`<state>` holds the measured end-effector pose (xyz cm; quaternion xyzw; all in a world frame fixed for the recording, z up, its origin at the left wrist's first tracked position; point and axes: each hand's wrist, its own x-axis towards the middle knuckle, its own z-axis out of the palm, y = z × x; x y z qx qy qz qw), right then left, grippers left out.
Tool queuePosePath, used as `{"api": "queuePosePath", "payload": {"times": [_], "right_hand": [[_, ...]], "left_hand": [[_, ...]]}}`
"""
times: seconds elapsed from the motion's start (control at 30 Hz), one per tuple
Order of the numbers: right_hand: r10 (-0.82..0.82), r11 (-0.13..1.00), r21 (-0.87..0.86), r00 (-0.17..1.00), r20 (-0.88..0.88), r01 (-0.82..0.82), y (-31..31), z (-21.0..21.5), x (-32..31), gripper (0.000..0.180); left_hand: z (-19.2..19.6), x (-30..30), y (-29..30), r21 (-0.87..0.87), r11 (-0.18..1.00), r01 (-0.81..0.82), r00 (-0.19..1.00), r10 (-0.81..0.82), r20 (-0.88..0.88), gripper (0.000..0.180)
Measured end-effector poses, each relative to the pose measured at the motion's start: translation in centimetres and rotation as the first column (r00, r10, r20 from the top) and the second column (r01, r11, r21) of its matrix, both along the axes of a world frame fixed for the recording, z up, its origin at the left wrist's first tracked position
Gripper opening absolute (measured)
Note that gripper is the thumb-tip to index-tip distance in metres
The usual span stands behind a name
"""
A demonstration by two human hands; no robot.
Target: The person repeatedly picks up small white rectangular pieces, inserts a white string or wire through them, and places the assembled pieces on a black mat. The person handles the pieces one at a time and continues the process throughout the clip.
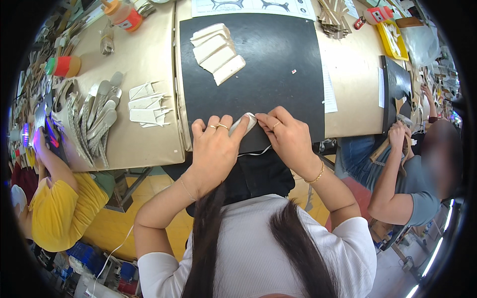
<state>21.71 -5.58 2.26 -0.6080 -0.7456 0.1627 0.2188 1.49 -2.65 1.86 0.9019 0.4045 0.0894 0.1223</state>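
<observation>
A small white oblong piece (247,124), perhaps leather-like, lies at the near part of a black mat (278,59). My left hand (217,146) grips it with the index finger and thumb along its side. At its right end, my right hand (287,139) pinches the tip between thumb and fingers. Below the hands a thin white strip (256,153) runs across dark cloth at the table edge; I cannot tell whether it joins the piece. Farther up the mat, several cream-white folded pieces (218,52) overlap in a slanting row.
Left of the mat lie white flat pieces with thin straps (147,107) and a heap of braided straps (99,119). Bottles of orange liquid (124,17) stand beyond. A yellow tray (392,39) sits far right. One person (54,208) works at left, another (397,174) at right.
</observation>
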Motion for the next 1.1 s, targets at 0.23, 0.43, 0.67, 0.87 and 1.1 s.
{"api": "queuePosePath", "payload": {"times": [0.23,0.43,0.67,0.87,1.1], "right_hand": [[0.062,0.995,0.067,0.996,0.066,-0.067,-1.8,-0.8,0.4,0.038],[0.097,0.993,0.053,0.985,0.143,-0.105,-1.8,-0.6,0.2,0.038],[0.151,0.984,0.072,0.972,0.180,-0.166,-0.8,-0.2,0.3,0.037],[-0.141,0.976,-0.200,0.948,-0.284,0.085,1.7,-0.2,-0.1,0.027],[-0.157,0.962,-0.259,0.957,-0.244,0.092,1.4,0.6,-1.5,0.020]], "left_hand": [[0.5,0.1,0.5,-0.030,1.000,0.009,1.000,-0.009,0.023,0.036],[0.8,0.0,1.1,-0.051,0.997,0.057,0.998,-0.055,0.028,0.038],[0.6,-1.7,5.8,-0.049,0.929,0.366,0.931,-0.366,0.015,0.042],[-0.6,-2.3,4.5,0.078,0.985,0.154,0.978,-0.163,0.130,0.039],[-2.4,-2.3,1.9,0.168,0.985,-0.036,0.971,-0.005,0.238,0.041]]}}
